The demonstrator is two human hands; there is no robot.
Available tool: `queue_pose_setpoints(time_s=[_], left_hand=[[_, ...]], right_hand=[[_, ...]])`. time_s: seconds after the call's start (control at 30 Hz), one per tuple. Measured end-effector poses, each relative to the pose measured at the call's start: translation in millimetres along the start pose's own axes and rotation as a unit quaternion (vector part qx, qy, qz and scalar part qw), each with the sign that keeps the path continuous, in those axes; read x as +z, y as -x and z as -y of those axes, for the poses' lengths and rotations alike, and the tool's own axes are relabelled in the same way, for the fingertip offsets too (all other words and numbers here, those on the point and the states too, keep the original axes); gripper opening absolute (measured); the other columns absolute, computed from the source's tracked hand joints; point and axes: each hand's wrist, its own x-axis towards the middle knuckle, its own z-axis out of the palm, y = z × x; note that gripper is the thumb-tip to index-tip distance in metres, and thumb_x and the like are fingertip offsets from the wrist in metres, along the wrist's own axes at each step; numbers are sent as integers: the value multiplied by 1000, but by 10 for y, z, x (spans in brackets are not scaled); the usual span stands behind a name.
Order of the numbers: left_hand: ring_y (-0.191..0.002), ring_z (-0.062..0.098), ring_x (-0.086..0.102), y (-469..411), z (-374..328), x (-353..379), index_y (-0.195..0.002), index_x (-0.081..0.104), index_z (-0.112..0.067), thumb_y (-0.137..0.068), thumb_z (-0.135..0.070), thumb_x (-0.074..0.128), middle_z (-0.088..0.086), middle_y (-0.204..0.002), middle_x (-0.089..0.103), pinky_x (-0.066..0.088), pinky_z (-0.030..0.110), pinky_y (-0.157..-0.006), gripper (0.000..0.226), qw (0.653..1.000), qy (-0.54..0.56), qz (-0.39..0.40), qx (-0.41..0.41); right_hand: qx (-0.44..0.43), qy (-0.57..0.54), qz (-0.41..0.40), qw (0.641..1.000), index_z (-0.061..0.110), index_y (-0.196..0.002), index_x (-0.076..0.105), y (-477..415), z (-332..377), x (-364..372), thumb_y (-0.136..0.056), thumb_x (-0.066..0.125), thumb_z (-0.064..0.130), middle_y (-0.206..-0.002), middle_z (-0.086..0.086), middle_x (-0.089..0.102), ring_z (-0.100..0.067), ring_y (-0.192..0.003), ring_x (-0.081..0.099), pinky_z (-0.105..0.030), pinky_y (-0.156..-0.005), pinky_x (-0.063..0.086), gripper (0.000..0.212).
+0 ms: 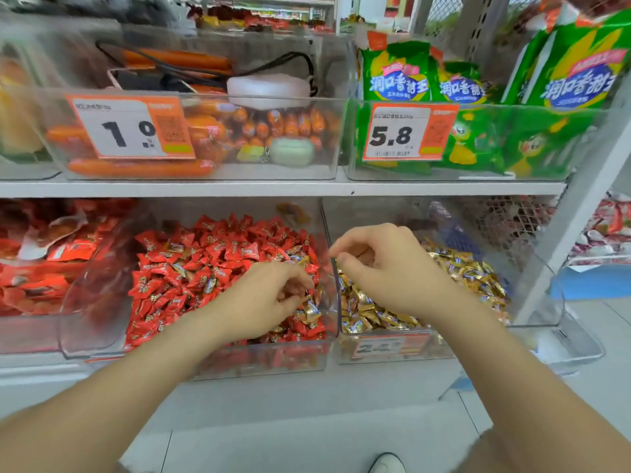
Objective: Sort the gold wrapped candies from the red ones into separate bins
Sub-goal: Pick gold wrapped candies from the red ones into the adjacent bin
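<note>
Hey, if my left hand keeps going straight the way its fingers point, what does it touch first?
Probably the gold candies lying among the red candies, right at the left hand's fingertips; just past them stands the bin's clear right wall. Depth is hard to judge.

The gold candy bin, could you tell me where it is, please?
Head view: the gold candy bin sits on the lower shelf, right of the red candy bin, under the right hand.
</note>
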Motion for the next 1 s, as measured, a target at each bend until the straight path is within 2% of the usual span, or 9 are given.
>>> queue_pose_setpoints(time_s=[0.1, 0.2, 0.4, 0.47, 0.6, 0.77, 0.83, 0.9, 1.0], left_hand=[[-125, 11, 51, -210, 143, 140, -147, 53, -29, -82, -56, 78, -11, -136, 60, 46, 35, -108, 74, 994, -52, 97, 25], [-124, 20, 41, -310, 242, 297, -146, 47, -30, -67, -86, 60, -9, -132, 54, 44, 44, -108, 98, 978, -172, 115, 36], [-95, 22, 60, -182, 237, 81, -112, 67, -31, -82, -65, 63, -6, -96, 64, 57, 40, -80, 46, 957, -219, 186, 28], [-90, 23, 62, -82, 315, -67, -111, 68, -28, -87, -58, 66, -5, -91, 66, 54, 36, -74, 39, 955, -230, 188, 3], [-102, 18, 61, 163, 474, -345, -114, 66, -36, -90, -58, 68, -10, -106, 67, 52, 39, -87, 33, 964, -209, 161, -26], [-110, 12, 33, 491, 422, -476, -114, 61, -46, -78, -74, 71, -21, -116, 50, 38, 39, -95, 47, 971, -226, 72, -33], [-110, 15, 31, 597, 321, -497, -113, 50, -45, -72, -80, 72, -15, -113, 43, 40, 41, -97, 58, 971, -214, 66, -88], [-121, 26, 37, 659, 246, -512, -119, 44, -38, -68, -84, 71, -6, -122, 45, 43, 49, -102, 74, 957, -182, 99, -204], [-138, 42, 38, 676, 216, -559, -146, 33, -22, -52, -99, 64, 12, -148, 39, 43, 54, -110, 126, 905, -172, 143, -362]], right_hand=[[3, -7, -4, 1000, 29, -97, 80, -114, 88, 115, -95, 63, 21, -75, 15, 75, 2, -74, 69, -12, -71, 52, 19], [-13, 13, 3, 1000, 29, -100, 80, -215, 128, 206, -96, 63, 20, -80, 16, 75, 4, -77, 68, -8, -72, 49, 20], [-51, 37, 47, 997, 29, -102, 79, -305, 195, 366, -95, 63, 18, -77, 10, 73, -5, -72, 66, -12, -69, 46, 20], [-71, 66, 61, 993, 30, -103, 78, -300, 208, 429, -92, 64, 17, -76, 11, 72, -6, -72, 66, -18, -73, 50, 23], [-127, 144, 109, 975, 29, -107, 77, -282, 302, 503, -87, 64, 9, -97, 12, 76, -11, -89, 68, -32, -87, 55, 32], [-75, 237, 231, 941, 24, -102, 76, -279, 452, 747, -85, 72, 15, -86, 5, 71, -18, -90, 65, -38, -81, 59, 20], [-22, 264, 233, 936, 16, -94, 68, -313, 507, 850, -90, 72, 24, -94, -6, 65, -28, -90, 64, -40, -72, 57, 9], [36, 287, 277, 916, 11, -94, 61, -342, 572, 917, -100, 64, 29, -91, -9, 59, -26, -77, 58, -33, -59, 47, 19], [82, 317, 377, 867, 7, -93, 61, -393, 670, 1017, -104, 49, 21, -87, -7, 58, -20, -66, 51, -29, -53, 39, 22]])
